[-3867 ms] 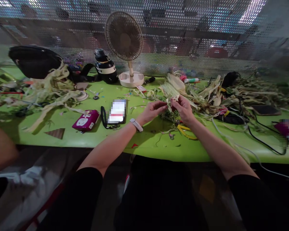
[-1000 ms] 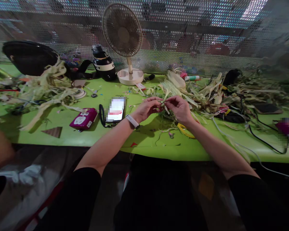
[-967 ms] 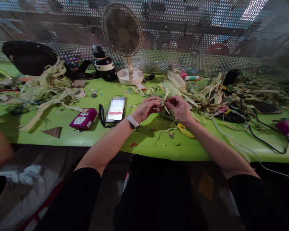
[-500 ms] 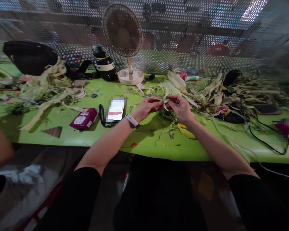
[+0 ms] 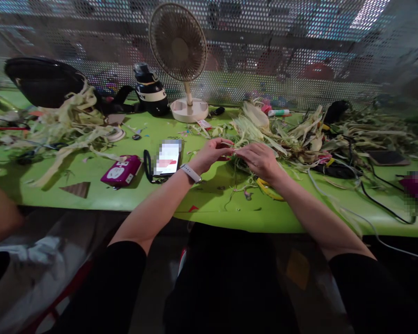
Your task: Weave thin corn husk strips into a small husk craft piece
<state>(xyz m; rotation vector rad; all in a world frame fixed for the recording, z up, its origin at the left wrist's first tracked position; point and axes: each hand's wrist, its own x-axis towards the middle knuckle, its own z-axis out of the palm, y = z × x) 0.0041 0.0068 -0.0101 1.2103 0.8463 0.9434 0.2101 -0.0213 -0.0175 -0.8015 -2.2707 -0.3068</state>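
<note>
Above the green table, my left hand (image 5: 212, 155), with a pale band at its wrist, is closed in a pinch. Its fingertips meet those of my right hand (image 5: 260, 160), which is also closed, back of the hand upward. A small pale strip of corn husk is pinched between them, now mostly covered by my right fingers. Just behind lie loose pale-green corn husks (image 5: 254, 121). Fine green stems hang below the fingers. A yellow curved handle (image 5: 269, 190) lies under my right wrist, its other end hidden.
Left of my hands are a phone (image 5: 167, 157) and a magenta box (image 5: 121, 171). Behind stand a fan (image 5: 188, 109) and a black bottle (image 5: 152, 95). More husks (image 5: 80, 116) lie left, dried stalks (image 5: 369, 127) right. A white cable (image 5: 355, 213) crosses the right edge. Another person's arm (image 5: 0, 213) shows left.
My right hand has turned over and moved slightly left, its back now facing up and its fingers covering the husk strip. My left hand stays nearly in place.
</note>
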